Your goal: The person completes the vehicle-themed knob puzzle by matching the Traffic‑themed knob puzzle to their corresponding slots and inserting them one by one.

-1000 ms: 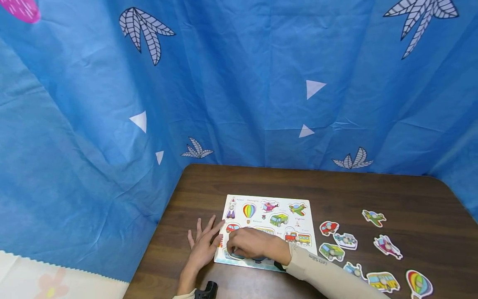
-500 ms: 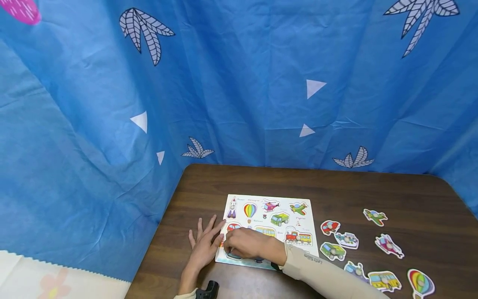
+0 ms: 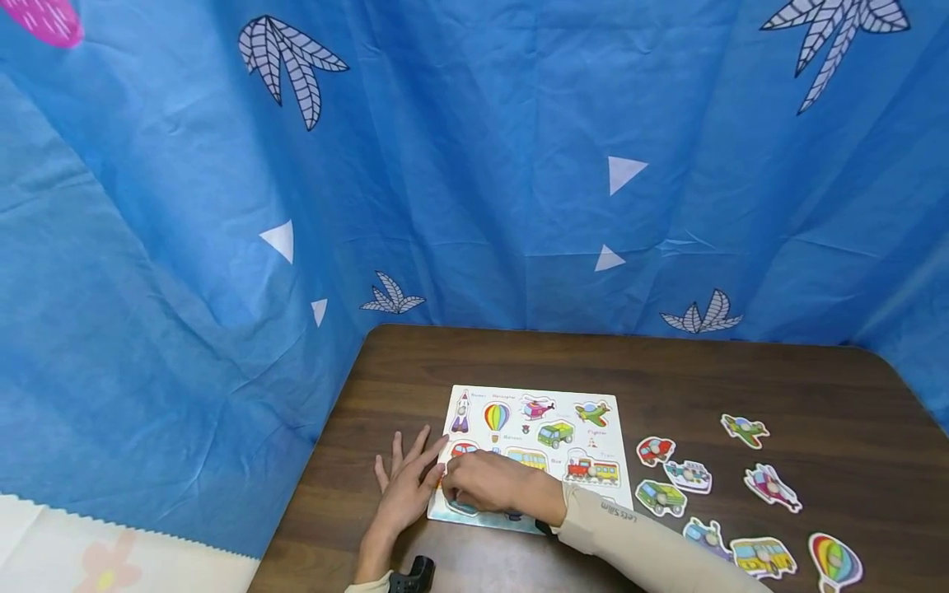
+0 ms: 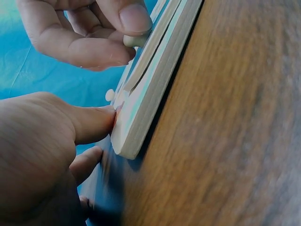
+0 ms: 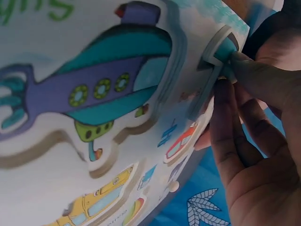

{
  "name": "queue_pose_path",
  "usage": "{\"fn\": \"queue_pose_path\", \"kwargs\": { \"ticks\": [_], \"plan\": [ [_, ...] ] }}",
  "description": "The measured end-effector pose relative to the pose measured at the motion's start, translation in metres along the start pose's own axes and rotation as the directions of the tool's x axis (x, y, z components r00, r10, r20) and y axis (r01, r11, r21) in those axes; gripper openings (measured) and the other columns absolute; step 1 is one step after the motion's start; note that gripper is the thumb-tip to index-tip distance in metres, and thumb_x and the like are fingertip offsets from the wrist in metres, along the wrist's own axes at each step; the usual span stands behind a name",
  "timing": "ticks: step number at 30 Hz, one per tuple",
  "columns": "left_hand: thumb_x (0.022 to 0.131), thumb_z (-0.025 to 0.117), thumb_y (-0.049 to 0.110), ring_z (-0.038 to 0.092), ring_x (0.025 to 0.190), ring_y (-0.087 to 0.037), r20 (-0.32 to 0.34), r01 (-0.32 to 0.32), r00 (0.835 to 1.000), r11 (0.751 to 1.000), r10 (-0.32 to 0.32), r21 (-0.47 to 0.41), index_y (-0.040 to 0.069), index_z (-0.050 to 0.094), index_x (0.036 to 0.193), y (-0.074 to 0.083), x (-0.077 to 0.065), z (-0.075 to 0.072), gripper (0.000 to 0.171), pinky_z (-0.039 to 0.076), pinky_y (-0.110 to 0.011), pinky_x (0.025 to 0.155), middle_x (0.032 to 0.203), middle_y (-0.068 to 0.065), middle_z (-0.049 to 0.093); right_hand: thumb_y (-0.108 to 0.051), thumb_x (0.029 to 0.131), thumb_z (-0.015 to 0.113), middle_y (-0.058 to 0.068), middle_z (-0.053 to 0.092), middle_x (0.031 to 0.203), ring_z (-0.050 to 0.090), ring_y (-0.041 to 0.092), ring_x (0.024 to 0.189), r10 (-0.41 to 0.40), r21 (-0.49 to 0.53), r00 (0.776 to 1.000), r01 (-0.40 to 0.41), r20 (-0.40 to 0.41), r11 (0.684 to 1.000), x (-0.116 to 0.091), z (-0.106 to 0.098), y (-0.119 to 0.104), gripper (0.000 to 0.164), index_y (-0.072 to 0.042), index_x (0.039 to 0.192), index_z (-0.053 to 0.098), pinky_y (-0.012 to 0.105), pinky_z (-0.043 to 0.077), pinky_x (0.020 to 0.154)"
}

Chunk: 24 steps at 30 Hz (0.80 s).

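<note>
A puzzle board [image 3: 519, 399] with vehicle pictures lies flat on the table. Over its lower-left part, my right hand [image 3: 489, 480] pinches the small round knob [image 4: 134, 41] of a puzzle piece [image 5: 225, 49] between thumb and finger. That piece has a pale rim and some teal; its picture is mostly covered by the fingers. In the left wrist view it sits slightly raised at the board's surface. My left hand [image 3: 400, 496] lies with fingers spread at the board's left edge, the thumb touching that edge. Upper left, a rocket piece [image 3: 460, 416] with a knob sits in its recess.
Right of the board lie several loose knobbed pieces: a fighter plane [image 3: 745, 431], a red car [image 3: 656, 450], a green truck [image 3: 661, 498], a helicopter [image 3: 773, 487], a yellow bus [image 3: 764, 558] and a balloon [image 3: 835, 562]. A blue curtain [image 3: 474, 165] hangs behind the table.
The right hand has shifted very slightly left over the board's lower-left corner, still pinching the knob. The left hand stays in place; the loose pieces lie as before.
</note>
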<state>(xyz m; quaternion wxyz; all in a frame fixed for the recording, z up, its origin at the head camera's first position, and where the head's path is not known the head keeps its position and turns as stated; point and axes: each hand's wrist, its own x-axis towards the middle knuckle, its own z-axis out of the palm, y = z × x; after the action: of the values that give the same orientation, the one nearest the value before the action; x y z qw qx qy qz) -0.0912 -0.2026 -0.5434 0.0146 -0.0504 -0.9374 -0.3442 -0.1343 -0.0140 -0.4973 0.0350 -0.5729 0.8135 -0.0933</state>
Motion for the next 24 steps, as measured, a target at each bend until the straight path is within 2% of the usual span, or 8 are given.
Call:
{"fn": "queue_pose_path", "kwargs": {
  "ticks": [4, 24],
  "plan": [
    [0.101, 0.056, 0.039, 0.004, 0.149, -0.058, -0.006, -0.005, 1.0, 1.0, 0.005, 0.004, 0.023, 0.06, 0.141, 0.0002, 0.0003, 0.0002, 0.043, -0.009, -0.079, 0.106, 0.159, -0.015, 0.039, -0.012, 0.087, 0.076, -0.013, 0.067, 0.088, 0.058, -0.002, 0.08, 0.015, -0.005, 1.0, -0.015, 0.002, 1.0, 0.0002, -0.0007, 0.0012, 0.012, -0.024, 0.09, 0.073, 0.012, 0.046, 0.071],
    [0.101, 0.057, 0.036, 0.005, 0.149, -0.058, -0.003, 0.001, 1.0, 1.0, -0.001, 0.02, 0.025, 0.061, 0.14, -0.0007, 0.0013, 0.002, 0.041, -0.008, -0.079, 0.106, 0.159, -0.014, 0.04, -0.011, 0.087, 0.077, -0.012, 0.07, 0.093, 0.06, -0.004, 0.086, -0.048, 0.07, 0.999, 0.049, -0.01, 0.996, -0.0005, 0.0061, 0.0045, 0.013, -0.021, 0.094, 0.073, 0.006, 0.045, 0.075]
  ]
}}
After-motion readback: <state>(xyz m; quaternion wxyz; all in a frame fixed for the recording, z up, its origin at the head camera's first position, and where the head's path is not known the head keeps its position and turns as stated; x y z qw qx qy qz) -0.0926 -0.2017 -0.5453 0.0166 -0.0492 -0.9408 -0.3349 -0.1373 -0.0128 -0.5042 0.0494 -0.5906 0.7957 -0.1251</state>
